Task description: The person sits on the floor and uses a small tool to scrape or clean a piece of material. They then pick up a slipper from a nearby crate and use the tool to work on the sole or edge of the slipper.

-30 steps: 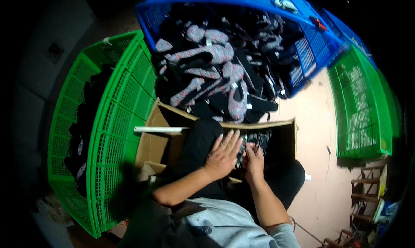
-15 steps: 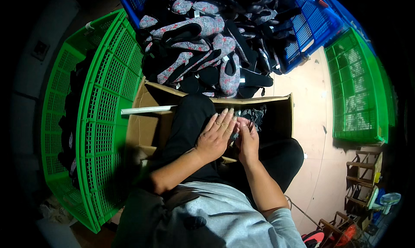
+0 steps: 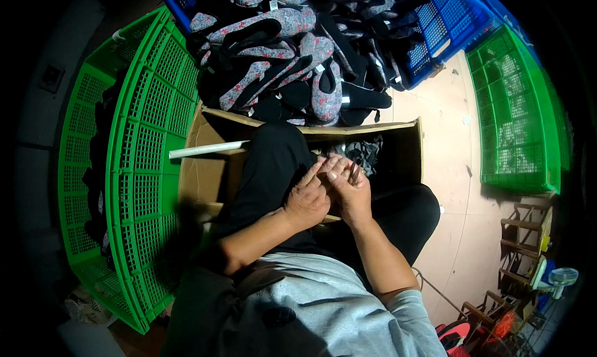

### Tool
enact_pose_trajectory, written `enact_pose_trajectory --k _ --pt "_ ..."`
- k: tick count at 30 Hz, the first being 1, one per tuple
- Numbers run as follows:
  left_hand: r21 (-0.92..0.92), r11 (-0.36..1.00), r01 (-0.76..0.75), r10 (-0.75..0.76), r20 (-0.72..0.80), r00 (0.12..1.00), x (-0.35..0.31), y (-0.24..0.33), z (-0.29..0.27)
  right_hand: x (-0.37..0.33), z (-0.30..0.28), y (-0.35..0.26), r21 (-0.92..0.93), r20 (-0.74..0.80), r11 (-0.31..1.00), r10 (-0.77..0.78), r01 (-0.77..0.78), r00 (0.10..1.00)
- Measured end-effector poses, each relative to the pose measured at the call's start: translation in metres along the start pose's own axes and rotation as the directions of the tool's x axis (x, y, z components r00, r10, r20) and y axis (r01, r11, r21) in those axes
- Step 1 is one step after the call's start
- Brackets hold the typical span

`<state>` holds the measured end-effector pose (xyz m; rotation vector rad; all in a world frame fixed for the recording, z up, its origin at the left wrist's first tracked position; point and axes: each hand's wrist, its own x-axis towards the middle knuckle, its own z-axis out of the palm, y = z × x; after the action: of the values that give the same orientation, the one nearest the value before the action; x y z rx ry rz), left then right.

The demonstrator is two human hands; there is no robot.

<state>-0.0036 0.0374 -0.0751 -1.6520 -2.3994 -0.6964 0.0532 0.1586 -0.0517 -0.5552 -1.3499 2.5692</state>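
dark scraps [image 3: 367, 155] are seen in the cardboard box [image 3: 202, 180], just beyond the hands. the left hand [image 3: 308, 201] and right hand [image 3: 350, 192] are held close together, fingers bent; what is gripped, if anything, cannot be told. slippers [image 3: 264, 26] are heaped beyond.

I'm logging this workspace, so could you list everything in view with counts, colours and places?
Slippers: many, patterned grey-red and black, top centre
Blue crate: at least one, blue, top
Left crate: at least one, green, left
Dark items: count unclear, mostly black, inside left crate
Right crate: at least one, green, right
Cardboard box: one, brown, centre
Tube: one, white, left of centre
Scraps: many, dark grey, in box
Brown frames: at least two, brown, lower right
Fan: one, pale, lower right
Shirt: one, grey, bottom
Trousers: one pair, black, centre
Left hand: one, bare, centre
Right hand: one, bare, centre
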Motion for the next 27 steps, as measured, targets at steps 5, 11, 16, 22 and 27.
enact_pose_trajectory --k 5,11,16,22,27 --pt "0.068 0.998 -0.004 0.006 -0.017 1.000 0.0021 0.0053 -0.0065 -0.0003 0.0043 -0.0060 -0.029 0.016 0.999 0.013 -0.012 1.000" --pt "0.150 0.989 -0.016 0.012 0.022 1.000 0.0002 0.0056 -0.0033 0.0008 0.0033 -0.0060 -0.038 0.016 0.999 0.015 -0.014 1.000" --pt "0.168 0.985 -0.025 0.023 0.016 1.000 0.0014 0.0052 -0.0040 0.0007 0.0044 -0.0088 -0.019 0.016 0.999 0.029 -0.029 0.999" --pt "0.145 0.989 -0.028 0.032 -0.025 0.999 0.0046 0.0062 -0.0084 0.0011 0.0048 -0.0087 -0.010 0.014 1.000 0.025 -0.025 1.000" --pt "0.127 0.991 -0.030 0.030 0.007 1.000 0.0042 0.0052 -0.0096 0.0010 0.0056 -0.0090 0.001 0.006 0.999 0.032 -0.032 0.999"
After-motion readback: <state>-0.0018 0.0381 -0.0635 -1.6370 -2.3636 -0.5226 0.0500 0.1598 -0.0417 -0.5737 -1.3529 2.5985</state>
